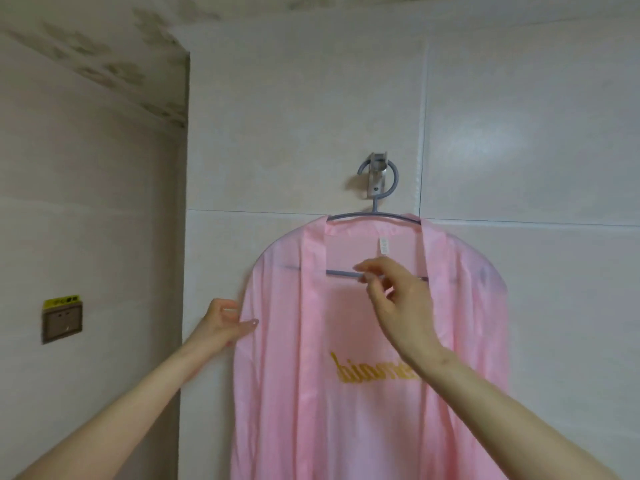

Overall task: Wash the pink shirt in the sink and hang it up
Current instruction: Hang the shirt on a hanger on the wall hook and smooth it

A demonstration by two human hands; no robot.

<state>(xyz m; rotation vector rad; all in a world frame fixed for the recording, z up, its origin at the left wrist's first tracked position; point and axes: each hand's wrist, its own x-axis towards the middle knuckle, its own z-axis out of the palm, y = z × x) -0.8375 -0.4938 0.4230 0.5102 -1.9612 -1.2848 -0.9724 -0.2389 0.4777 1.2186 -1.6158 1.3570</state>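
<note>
Fingers (232, 308) of left hand (221, 325): curled, thumb on top, pinching the shoulder edge of the pink shirt (294, 393) at its 9 o'clock.
Wall socket (62, 318): well apart, at that hand's 9 o'clock. If the cloth is wet, I'd worry about drips flicked that way.
Wall corner (186, 237): just beside the left hand, so there's little room to spread the sleeve leftward.
Pink shirt: draped over the grey hanger (341, 273), flat against the tile. A hard tug on one shoulder could slide it off-centre.
Metal wall hook (377, 178): at the shirt's 12 o'clock, with the hanger's loop round it. An upward nudge might unseat the loop.
Right hand (398, 303): fingertips drawn narrow on the hanger's crossbar, seemingly pinching it.
Tiled wall (536, 150): open from 1 to 3 o'clock, with room to move.
</note>
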